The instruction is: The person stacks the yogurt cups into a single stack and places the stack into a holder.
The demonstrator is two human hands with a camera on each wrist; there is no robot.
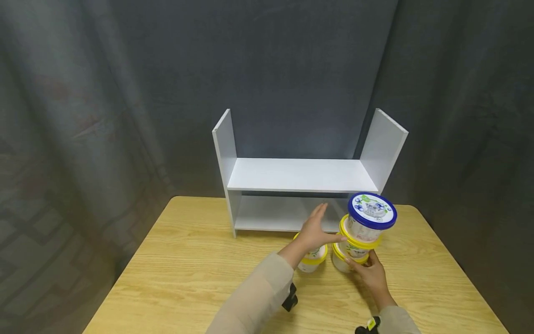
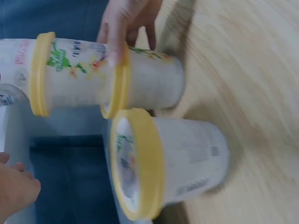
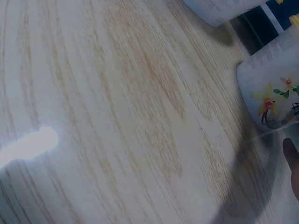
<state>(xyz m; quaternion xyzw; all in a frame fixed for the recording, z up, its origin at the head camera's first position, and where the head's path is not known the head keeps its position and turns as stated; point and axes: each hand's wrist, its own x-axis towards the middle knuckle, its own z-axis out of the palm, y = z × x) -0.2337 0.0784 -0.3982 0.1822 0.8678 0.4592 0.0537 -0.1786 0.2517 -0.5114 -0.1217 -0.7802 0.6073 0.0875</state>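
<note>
Three white tubs stand stacked at the right of the table: a blue-lidded tub (image 1: 372, 211) with blueberries pictured on its lid, over two yellow-lidded tubs. My right hand (image 1: 371, 276) grips the bottom yellow-lidded tub (image 1: 341, 264); in the left wrist view its thumb (image 2: 117, 44) lies on that lid's rim. My left hand (image 1: 312, 235) has its fingers stretched out, the thumb reaching toward the middle tub (image 2: 77, 74); whether it touches cannot be told. Beneath my left wrist stands a separate yellow-lidded tub (image 2: 187, 158), partly covered in the head view.
A white two-level shelf (image 1: 300, 174) with upright side panels stands at the back of the wooden table (image 1: 187, 273). The stack is in front of its right end. Grey curtains (image 1: 292, 79) hang behind and at both sides.
</note>
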